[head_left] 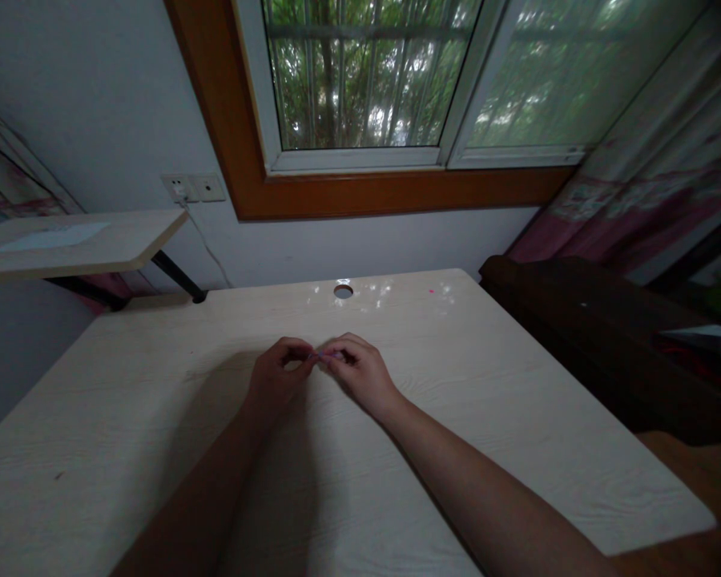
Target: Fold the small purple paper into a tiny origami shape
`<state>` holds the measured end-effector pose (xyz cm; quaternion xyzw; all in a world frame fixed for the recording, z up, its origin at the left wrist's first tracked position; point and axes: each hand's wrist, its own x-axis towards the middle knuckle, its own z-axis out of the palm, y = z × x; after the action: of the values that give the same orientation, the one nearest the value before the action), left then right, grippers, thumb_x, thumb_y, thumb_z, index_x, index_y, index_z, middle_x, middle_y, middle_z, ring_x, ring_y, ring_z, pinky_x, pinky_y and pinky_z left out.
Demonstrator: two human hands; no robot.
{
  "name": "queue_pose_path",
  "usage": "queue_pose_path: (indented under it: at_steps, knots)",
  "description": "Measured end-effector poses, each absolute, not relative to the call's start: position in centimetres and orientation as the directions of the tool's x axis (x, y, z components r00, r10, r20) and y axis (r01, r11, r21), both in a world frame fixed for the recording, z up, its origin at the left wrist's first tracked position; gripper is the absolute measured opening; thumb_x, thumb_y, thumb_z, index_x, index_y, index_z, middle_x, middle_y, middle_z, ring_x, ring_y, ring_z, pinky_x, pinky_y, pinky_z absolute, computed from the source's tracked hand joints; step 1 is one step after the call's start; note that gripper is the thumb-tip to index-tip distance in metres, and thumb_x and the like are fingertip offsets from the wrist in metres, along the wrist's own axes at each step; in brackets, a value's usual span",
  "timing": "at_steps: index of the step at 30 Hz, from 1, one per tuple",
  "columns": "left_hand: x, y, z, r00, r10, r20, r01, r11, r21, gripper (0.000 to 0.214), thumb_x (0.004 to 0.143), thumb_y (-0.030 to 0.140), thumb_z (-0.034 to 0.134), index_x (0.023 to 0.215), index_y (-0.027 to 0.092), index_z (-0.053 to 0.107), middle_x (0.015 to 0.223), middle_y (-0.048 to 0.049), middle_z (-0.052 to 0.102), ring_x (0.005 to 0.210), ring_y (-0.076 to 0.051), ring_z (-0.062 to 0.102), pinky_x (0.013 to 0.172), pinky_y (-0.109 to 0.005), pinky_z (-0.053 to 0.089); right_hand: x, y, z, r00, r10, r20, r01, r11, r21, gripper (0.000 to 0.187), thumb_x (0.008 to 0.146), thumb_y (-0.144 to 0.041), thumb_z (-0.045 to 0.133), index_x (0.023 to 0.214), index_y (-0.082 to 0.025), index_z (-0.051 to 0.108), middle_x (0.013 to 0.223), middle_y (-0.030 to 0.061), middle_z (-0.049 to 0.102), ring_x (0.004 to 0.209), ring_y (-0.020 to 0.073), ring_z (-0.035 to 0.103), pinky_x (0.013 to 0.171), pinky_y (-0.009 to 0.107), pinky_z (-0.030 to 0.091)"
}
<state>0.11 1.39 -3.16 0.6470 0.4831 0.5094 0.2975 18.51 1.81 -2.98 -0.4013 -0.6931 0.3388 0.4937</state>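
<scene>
My left hand [278, 375] and my right hand [359, 372] meet over the middle of a pale wooden desk [126, 417]. Both are closed in a pinch, fingertips touching each other. Between the fingertips shows a tiny pinkish-purple thing [322, 353], too small to name. Both forearms stretch in from the bottom edge and rest low over the desk top.
A round cable hole [343, 291] sits near the desk's far edge, with a small pink speck [431, 291] to its right. A side shelf [72, 240] juts out at the left under a wall socket [192, 188]. Dark furniture [606, 336] and a curtain [654, 200] stand at the right, a window [396, 80] behind.
</scene>
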Motion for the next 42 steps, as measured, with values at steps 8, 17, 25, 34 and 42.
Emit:
queue_pose_path:
  at_steps: [8,17,25,34,42]
  knots:
    - [0.1,1.6,-3.6,0.010,0.922,0.387,0.273,-0.375,0.886,0.020,0.075,0.031,0.077,0.089,0.020,0.066,0.080,-0.0019,0.072,0.073,-0.015,0.070,0.072,-0.028,0.058,18.6,1.8,-2.7,-0.192,0.868,0.458,0.213,0.493,-0.844,0.005,0.086,-0.024,0.069,0.086,-0.022,0.074,0.082,0.0033,0.065,0.073,0.0141,0.059,0.065,0.025,0.047]
    - [-0.2,1.2,-3.1,0.027,0.879,0.476,0.377,-0.450,0.809,0.013,0.081,0.028,0.072,0.089,0.020,0.067,0.083,-0.0025,0.071,0.077,-0.017,0.069,0.075,-0.030,0.057,18.5,1.5,-2.8,-0.149,0.887,0.437,0.216,0.461,-0.861,0.013,0.084,-0.030,0.071,0.094,-0.022,0.074,0.082,0.0031,0.066,0.071,0.0135,0.060,0.065,0.024,0.049]
    - [0.1,1.2,-3.1,-0.005,0.924,0.383,0.241,-0.371,0.897,0.022,0.078,0.033,0.075,0.092,0.020,0.065,0.085,-0.0026,0.072,0.077,-0.017,0.070,0.075,-0.030,0.059,18.4,1.5,-3.3,-0.169,0.909,0.382,0.157,0.408,-0.900,0.016,0.083,-0.030,0.071,0.097,-0.023,0.076,0.089,0.0055,0.072,0.078,0.0166,0.068,0.071,0.028,0.055]
    - [0.2,1.7,-3.1,-0.043,0.962,0.271,0.111,-0.265,0.958,0.025,0.072,0.033,0.079,0.087,0.019,0.065,0.081,-0.0023,0.071,0.074,-0.015,0.068,0.070,-0.027,0.055,18.3,1.7,-3.7,-0.206,0.944,0.259,-0.025,0.259,-0.966,0.021,0.086,-0.037,0.068,0.093,-0.020,0.076,0.078,0.0039,0.071,0.065,0.0134,0.067,0.064,0.026,0.053]
    - [0.3,1.6,-2.6,-0.012,0.986,0.164,0.032,-0.164,0.986,0.026,0.069,0.035,0.081,0.083,0.018,0.066,0.077,-0.0016,0.070,0.071,-0.016,0.066,0.069,-0.028,0.054,18.4,1.7,-3.9,-0.192,0.955,0.226,-0.028,0.224,-0.974,0.021,0.085,-0.039,0.068,0.093,-0.020,0.073,0.070,0.0014,0.067,0.058,0.0119,0.061,0.057,0.024,0.048]
